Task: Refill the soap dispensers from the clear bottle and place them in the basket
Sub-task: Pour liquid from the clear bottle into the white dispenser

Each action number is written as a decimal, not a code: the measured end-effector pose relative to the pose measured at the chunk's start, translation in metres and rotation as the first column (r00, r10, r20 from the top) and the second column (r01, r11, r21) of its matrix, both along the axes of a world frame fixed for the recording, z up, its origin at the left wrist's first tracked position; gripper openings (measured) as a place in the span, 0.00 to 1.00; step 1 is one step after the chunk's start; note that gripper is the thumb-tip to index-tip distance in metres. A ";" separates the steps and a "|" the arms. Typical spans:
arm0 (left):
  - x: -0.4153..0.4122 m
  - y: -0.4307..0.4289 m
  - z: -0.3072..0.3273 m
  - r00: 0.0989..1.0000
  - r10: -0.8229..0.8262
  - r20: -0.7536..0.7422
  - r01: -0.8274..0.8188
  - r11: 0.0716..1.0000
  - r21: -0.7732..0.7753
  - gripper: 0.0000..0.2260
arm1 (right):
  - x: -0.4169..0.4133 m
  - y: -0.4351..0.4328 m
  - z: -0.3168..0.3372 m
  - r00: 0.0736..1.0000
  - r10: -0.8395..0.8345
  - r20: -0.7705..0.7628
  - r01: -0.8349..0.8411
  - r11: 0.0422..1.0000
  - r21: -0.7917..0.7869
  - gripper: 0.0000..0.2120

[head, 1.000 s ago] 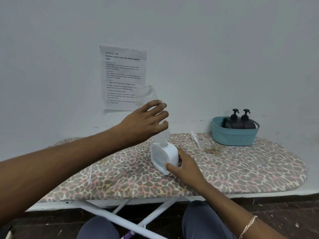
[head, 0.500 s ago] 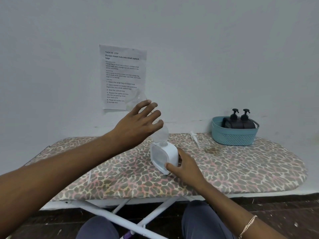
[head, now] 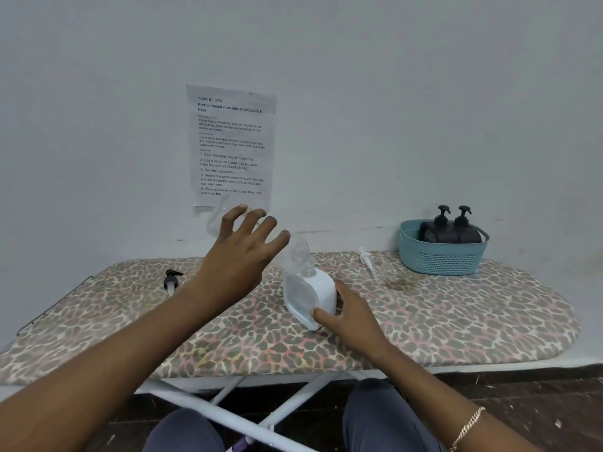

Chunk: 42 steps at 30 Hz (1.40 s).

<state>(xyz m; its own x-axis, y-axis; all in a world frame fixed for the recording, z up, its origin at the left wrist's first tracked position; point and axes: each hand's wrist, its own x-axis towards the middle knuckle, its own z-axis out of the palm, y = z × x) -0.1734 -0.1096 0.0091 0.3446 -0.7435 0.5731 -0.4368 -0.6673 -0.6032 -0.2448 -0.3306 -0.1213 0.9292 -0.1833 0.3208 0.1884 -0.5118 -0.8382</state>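
Tipping clear bottle (head: 295,252) neck-down-right into white dispenser (head: 310,296): your L hand (head: 241,252) grips bottle, R hand (head: 350,313) grips upright dispenser.

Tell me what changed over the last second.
The left hand tipped the clear bottle lower, its base swinging down and left, mouth kept at the white dispenser opening. The right hand kept steadying the dispenser; basket and white pump stayed put.

1. We have one view only, worn on the head.
2. It faces forward and slightly down, near the ironing board (head: 424,321), toward the wall (head: 391,93) behind.
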 end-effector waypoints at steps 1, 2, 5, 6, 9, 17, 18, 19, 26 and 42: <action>0.000 0.001 -0.002 1.000 0.006 -0.008 -0.006 1.000 -0.014 0.32 | 0.000 0.000 0.000 1.000 0.001 0.001 -0.001 1.000 0.002 0.29; 0.000 0.002 -0.005 1.000 0.010 -0.014 -0.010 1.000 -0.028 0.32 | 0.001 0.000 -0.001 1.000 0.002 0.001 -0.002 1.000 0.004 0.29; 0.000 0.004 -0.010 0.999 0.020 -0.034 -0.022 0.997 -0.075 0.33 | 0.001 -0.001 -0.002 1.000 -0.001 -0.002 0.001 1.000 -0.004 0.29; 0.000 0.004 -0.012 0.999 0.025 -0.041 -0.029 0.996 -0.090 0.33 | 0.001 -0.001 -0.002 1.000 -0.002 -0.001 0.002 1.000 -0.006 0.30; 0.002 0.006 -0.019 0.996 0.038 -0.085 -0.050 0.989 -0.136 0.34 | 0.000 -0.001 -0.001 1.000 0.001 0.003 -0.001 1.000 -0.003 0.30; 0.011 0.018 -0.038 0.973 0.049 -0.225 -0.111 0.955 -0.274 0.37 | 0.000 -0.001 -0.001 1.000 0.007 0.009 -0.007 1.000 -0.003 0.31; 0.012 0.019 -0.041 0.970 0.042 -0.238 -0.114 0.949 -0.295 0.36 | 0.000 -0.001 -0.002 1.000 0.008 0.011 -0.008 1.000 -0.001 0.31; 0.013 0.021 -0.043 0.968 0.035 -0.250 -0.116 0.942 -0.316 0.36 | 0.000 -0.001 -0.002 1.000 0.007 0.012 -0.007 1.000 -0.001 0.31; 0.024 0.032 -0.058 0.935 -0.010 -0.354 -0.146 0.899 -0.412 0.33 | 0.001 -0.001 -0.003 1.000 0.012 0.013 -0.012 1.000 0.009 0.30; 0.034 0.037 -0.075 0.772 -0.274 -0.573 -0.294 0.645 -0.705 0.27 | 0.004 -0.002 -0.005 1.000 0.010 0.024 -0.010 1.000 -0.008 0.30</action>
<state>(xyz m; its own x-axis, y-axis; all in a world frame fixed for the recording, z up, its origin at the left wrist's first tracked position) -0.1392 -0.0728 -0.0655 0.8076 -0.1652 0.5661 -0.4805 -0.7409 0.4693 -0.2410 -0.3328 -0.1261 0.9230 -0.1713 0.3447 0.2140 -0.5159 -0.8295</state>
